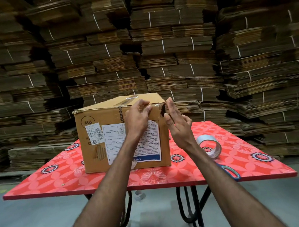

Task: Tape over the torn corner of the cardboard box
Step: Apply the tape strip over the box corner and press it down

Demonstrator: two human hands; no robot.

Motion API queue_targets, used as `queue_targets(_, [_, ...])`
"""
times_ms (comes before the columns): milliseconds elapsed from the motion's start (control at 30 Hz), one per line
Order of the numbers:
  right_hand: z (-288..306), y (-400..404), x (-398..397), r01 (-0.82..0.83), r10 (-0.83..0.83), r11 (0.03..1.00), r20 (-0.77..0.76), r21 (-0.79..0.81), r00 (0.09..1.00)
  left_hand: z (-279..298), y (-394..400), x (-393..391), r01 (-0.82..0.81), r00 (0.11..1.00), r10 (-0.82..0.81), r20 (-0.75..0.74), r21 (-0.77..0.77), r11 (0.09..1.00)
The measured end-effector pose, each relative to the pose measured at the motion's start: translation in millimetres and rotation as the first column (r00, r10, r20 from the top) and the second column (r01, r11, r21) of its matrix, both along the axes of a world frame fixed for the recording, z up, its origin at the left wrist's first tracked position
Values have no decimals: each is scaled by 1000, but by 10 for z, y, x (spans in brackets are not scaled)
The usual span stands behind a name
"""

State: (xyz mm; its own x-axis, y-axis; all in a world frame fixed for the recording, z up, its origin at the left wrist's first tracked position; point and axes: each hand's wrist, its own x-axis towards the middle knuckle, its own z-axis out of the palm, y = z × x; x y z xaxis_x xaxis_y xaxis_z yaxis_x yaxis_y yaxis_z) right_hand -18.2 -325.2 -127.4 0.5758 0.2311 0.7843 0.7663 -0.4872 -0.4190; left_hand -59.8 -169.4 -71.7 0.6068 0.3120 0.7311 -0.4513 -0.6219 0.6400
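Observation:
A brown cardboard box (100, 127) with white labels stands on a red flowered table (64, 176). Its upper right front corner (162, 109) is torn, and clear tape shines across the tear. My left hand (138, 119) presses its fingers on the box's top front edge just left of the tear. Just right of the corner is my right hand (178, 125), fingers straight, its thumb near the box's right edge. A roll of clear tape (210, 145) lies on the table to the right of the box.
Scissors with blue handles (231, 172) lie near the table's front right edge, partly hidden by my right forearm. Tall stacks of flattened cardboard (158, 41) fill the background. The table stands on black metal legs (189, 209) over a grey floor.

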Motion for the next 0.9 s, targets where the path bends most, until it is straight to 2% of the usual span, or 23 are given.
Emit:
queue_targets(100, [55, -8, 79, -112, 124, 984, -83, 137, 989, 6, -1, 7, 6, 1000, -6, -16, -5, 1000])
queue_targets(200, [61, 9, 95, -256, 340, 907, -221, 335, 914, 0, -4, 10, 20, 999, -21, -37, -16, 1000])
queue_targets(300, [-6, 69, 9, -301, 427, 859, -256, 413, 867, -16, -4, 21, 15, 999, -16, -31, -19, 1000])
queue_targets(400, [-177, 124, -1, -276, 411, 866, -279, 416, 868, -11, -5, 14, 18, 999, -18, -26, -23, 1000])
queue_targets(500, [-311, 97, 1, -190, 305, 920, -323, 342, 896, -4, 2, 12, 29, 999, -29, -24, -30, 999])
queue_targets(667, [-159, -32, -15, -72, 162, 939, -248, 336, 955, 14, -1, -4, 14, 999, -15, -39, -18, 1000])
queue_targets(800, [-4, 46, 28, -111, 182, 945, -215, 307, 960, 18, 0, -21, 9, 999, -10, -50, -7, 1000])
queue_targets(900, [-216, 113, -5, -143, 206, 943, -190, 300, 960, 6, -3, -34, 7, 999, -8, -47, -10, 1000])
